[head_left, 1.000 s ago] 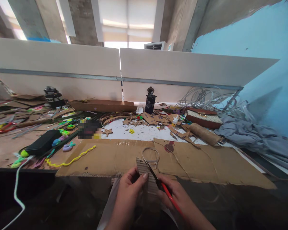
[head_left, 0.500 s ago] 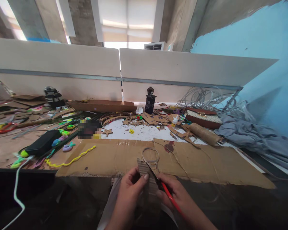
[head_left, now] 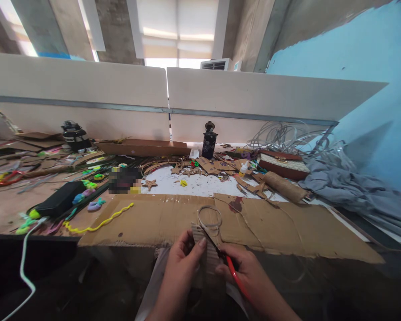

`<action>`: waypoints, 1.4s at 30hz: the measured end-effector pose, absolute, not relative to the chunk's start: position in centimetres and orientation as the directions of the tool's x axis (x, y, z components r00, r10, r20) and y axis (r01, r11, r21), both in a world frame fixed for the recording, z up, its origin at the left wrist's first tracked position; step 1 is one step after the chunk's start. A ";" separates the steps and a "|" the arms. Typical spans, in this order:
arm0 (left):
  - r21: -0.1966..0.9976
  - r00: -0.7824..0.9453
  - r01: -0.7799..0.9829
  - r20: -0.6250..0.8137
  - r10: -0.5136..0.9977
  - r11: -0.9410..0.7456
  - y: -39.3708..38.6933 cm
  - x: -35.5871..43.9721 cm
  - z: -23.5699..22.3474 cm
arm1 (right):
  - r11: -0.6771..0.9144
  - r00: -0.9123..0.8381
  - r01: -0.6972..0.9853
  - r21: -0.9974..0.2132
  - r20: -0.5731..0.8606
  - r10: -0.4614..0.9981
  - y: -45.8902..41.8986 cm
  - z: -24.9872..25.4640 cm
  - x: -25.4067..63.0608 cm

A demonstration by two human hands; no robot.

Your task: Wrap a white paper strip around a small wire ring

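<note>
My left hand point(head_left: 186, 256) pinches a piece of corrugated cardboard point(head_left: 211, 261) between thumb and fingers, just off the table's front edge. In my right hand point(head_left: 242, 269) is a pair of scissors point(head_left: 233, 273) with red handles. Their dark blades lie across the upper part of the cardboard, close to my left thumb; whether the blades are parted is hard to make out. Just beyond the blade tips, a ring of thin wire or cord point(head_left: 210, 207) rests on the large flat cardboard sheet point(head_left: 160, 218).
A yellow fuzzy strip point(head_left: 103, 221) lies on the sheet's left side. Further left is a black case point(head_left: 58, 199) with a white cable point(head_left: 22, 263). Cardboard stars point(head_left: 150, 185), a black bottle point(head_left: 209, 141), a brown roll point(head_left: 284, 186) and a handbag point(head_left: 282, 164) stand or lie behind.
The scissors' red handles have shifted slightly to the left and nearer the blades' line. Both hands stay almost in place, still on the cardboard and the scissors.
</note>
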State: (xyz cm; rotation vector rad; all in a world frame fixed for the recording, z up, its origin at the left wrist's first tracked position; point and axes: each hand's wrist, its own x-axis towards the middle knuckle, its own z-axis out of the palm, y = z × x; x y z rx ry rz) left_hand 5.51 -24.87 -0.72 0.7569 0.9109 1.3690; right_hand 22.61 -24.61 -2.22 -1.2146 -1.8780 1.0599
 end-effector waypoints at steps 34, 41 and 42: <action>0.860 -0.046 -0.504 -0.117 0.992 0.078 -25.0 5.7 -1.4 | 0.217 -0.472 0.261 -0.941 0.072 0.879 -24.8 -2.3 23.7; 0.859 -0.061 -0.507 -0.117 0.991 0.071 -25.0 5.7 -1.4 | 0.185 -0.472 0.277 -0.943 0.034 0.881 -24.9 -2.8 23.6; 0.860 -0.059 -0.505 -0.117 0.991 0.072 -24.9 5.7 -1.5 | 0.183 -0.471 0.280 -0.942 0.031 0.882 -24.9 -2.8 23.6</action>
